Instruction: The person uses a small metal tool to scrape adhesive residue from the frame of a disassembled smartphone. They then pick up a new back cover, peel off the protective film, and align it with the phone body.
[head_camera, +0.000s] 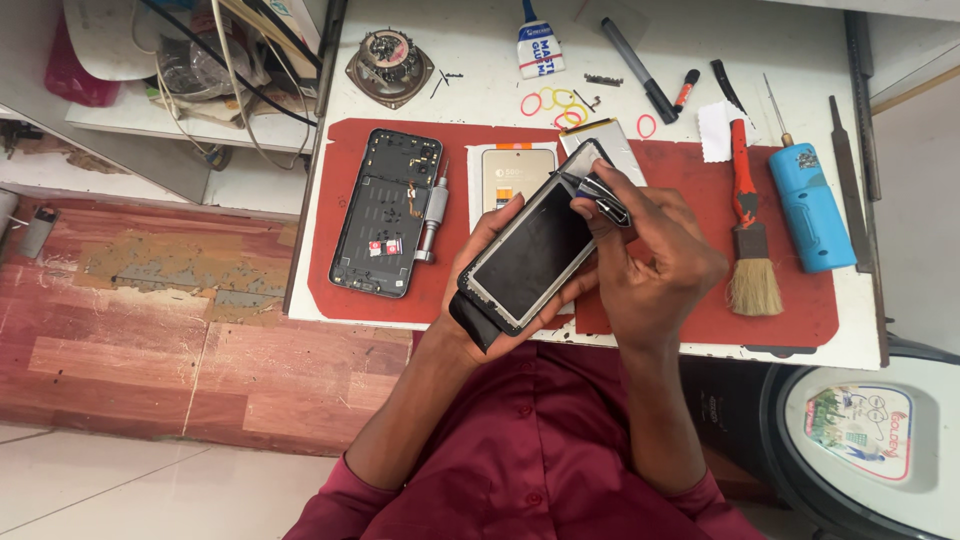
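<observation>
Both hands grip one phone screen (530, 250): left hand (500, 262) cradles it underneath, right hand (650, 255) fingers pinching film (598, 190) at its far corner.

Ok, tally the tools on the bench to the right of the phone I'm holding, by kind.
Brush: 1
Blue electric tool: 1
Metal file: 1
Black curved tool: 1
Black marker: 1
Red-tipped marker: 1
Total: 6

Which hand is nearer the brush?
Right. The right hand sits just left of the brush, pinching film at the phone's top; the left hand cradles the phone farther left.
</observation>
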